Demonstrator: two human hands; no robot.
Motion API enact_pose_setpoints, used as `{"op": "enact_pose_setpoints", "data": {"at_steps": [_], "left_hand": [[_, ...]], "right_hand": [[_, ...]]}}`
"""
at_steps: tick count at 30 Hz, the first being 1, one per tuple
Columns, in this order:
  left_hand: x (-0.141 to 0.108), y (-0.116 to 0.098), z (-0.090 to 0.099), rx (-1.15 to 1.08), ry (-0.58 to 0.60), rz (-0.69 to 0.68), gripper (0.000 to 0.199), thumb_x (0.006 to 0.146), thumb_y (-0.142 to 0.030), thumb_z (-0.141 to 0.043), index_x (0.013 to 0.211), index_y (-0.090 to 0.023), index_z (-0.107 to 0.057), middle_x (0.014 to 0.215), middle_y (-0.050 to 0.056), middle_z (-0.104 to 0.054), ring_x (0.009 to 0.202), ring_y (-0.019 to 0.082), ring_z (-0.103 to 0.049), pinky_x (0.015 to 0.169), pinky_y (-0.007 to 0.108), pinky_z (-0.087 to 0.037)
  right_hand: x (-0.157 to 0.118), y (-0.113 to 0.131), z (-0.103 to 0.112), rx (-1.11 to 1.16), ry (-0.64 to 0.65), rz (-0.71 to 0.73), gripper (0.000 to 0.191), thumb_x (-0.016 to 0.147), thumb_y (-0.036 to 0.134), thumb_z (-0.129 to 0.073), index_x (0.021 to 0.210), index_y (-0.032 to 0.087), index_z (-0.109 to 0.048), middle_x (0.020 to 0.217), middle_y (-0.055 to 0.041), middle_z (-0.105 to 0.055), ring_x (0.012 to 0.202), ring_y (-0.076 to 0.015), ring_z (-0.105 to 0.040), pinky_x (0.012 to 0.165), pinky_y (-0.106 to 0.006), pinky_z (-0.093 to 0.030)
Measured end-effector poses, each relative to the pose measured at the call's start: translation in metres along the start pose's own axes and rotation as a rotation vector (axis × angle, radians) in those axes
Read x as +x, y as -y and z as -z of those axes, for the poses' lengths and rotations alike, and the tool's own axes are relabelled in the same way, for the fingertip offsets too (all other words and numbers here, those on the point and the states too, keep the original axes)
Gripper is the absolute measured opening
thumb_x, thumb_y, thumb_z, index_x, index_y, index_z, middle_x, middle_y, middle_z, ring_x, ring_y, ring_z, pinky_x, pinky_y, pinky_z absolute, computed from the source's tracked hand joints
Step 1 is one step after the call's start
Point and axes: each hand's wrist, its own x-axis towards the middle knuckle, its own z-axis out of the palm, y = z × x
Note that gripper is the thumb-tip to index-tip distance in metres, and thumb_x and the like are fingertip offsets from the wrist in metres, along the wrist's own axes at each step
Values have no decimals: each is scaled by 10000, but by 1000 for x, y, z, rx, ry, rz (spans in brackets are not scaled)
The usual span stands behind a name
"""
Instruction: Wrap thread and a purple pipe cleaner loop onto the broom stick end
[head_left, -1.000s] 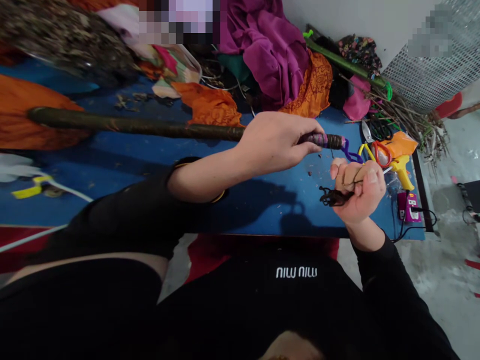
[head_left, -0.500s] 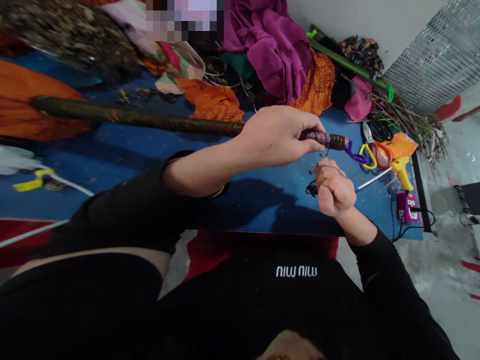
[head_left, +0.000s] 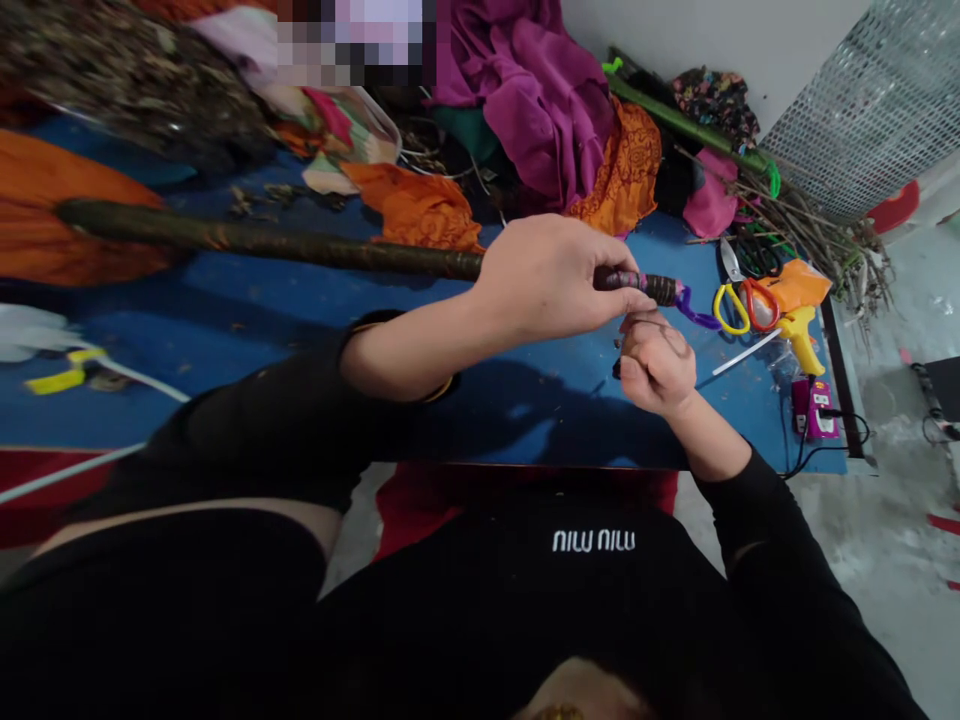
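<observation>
My left hand [head_left: 551,275] is wrapped round a long dark stick [head_left: 315,248] near its right end. Past my thumb, that end is bound with dark and purplish cord [head_left: 660,289], and a purple fuzzy loop [head_left: 696,310] sticks out from its tip. Just below the bound end, my right hand [head_left: 658,362] is closed in a fist on a thin dark cord, part of which shows at the fist's left side. The left end of the stick lies over orange cloth [head_left: 90,250].
Scissors [head_left: 731,300] with yellow and red handles, a yellow glue gun [head_left: 804,340] and a purple power strip [head_left: 814,408] lie at the right of the blue table [head_left: 510,420]. Behind are magenta cloth [head_left: 540,100], twigs [head_left: 817,215] and a heap of dried leaves [head_left: 135,80].
My right hand has moved slightly left and up, closer under the stick's bound end. Less of the dark cord shows beside it. My left hand keeps its grip.
</observation>
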Motion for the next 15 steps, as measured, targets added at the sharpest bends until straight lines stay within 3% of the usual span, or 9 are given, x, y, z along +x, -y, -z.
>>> {"op": "enact_pose_setpoints", "data": {"at_steps": [6,10,12,15], "left_hand": [[-3,-7,10,80,-19,60,441,979,-578,-522,1109,-268,-808,956,39,-802,979,255,-693,807,391,-465],[-4,-7,20,80,-79,54,473,996,-579,-492,1138,-247,-797,955,55,-808,977,256,-700,815,398,-488],[-6,-7,23,86,-97,57,481,987,-588,-493,1127,-250,-806,950,72,-811,938,269,-714,803,413,-497],[-9,-7,23,95,-67,46,496,974,-608,-487,1121,-269,-818,933,86,-811,866,278,-718,777,436,-495]], "right_hand": [[-6,16,3,-8,35,-40,91,961,261,-659,871,273,-657,888,-12,-701,911,-216,-766,952,-485,-600],[-11,25,1,-235,-120,-30,108,915,307,-730,813,278,-714,854,-27,-672,891,-241,-763,838,-450,-614],[-11,23,-3,-208,-214,-197,186,966,357,-675,809,264,-714,832,-40,-667,861,-231,-747,807,-436,-624],[-10,11,-11,138,-277,-683,382,1012,526,-597,778,229,-651,762,-28,-662,743,-183,-711,744,-375,-633]]}}
